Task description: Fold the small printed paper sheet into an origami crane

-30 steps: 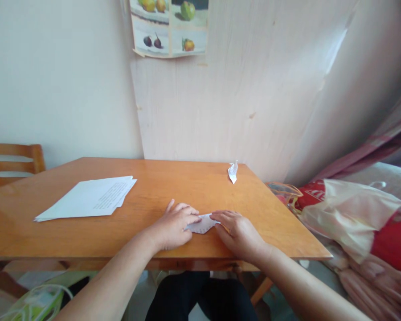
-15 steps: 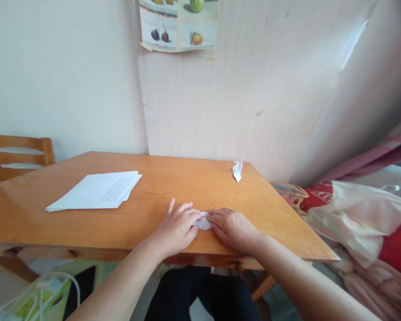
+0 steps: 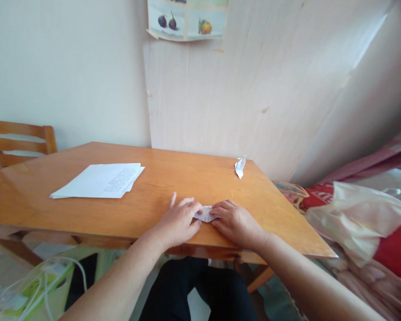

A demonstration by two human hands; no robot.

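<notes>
A small folded piece of printed paper (image 3: 206, 214) lies on the table near its front edge, between my two hands. My left hand (image 3: 182, 220) has its thumb and index finger closed on the paper's left end, while its other fingers stretch away over the wood. At the right end, my right hand (image 3: 233, 222) grips the paper with thumb and fingers together. Both ends of the paper are hidden under my fingers. Farther back stands a folded paper figure (image 3: 240, 167), pointed at top and bottom, with neither hand on it.
On the wooden table (image 3: 173, 167), a stack of printed sheets (image 3: 96, 180) lies at the left. A wooden chair (image 3: 20, 138) stands beyond the left end. Bags and cloth (image 3: 357, 218) crowd the right side. Below left is a green box (image 3: 36, 290) with cables.
The view has shifted slightly. My fingers have changed their hold on the folded paper, pinching its ends more, and more of its upper edge shows as a flat strip.
</notes>
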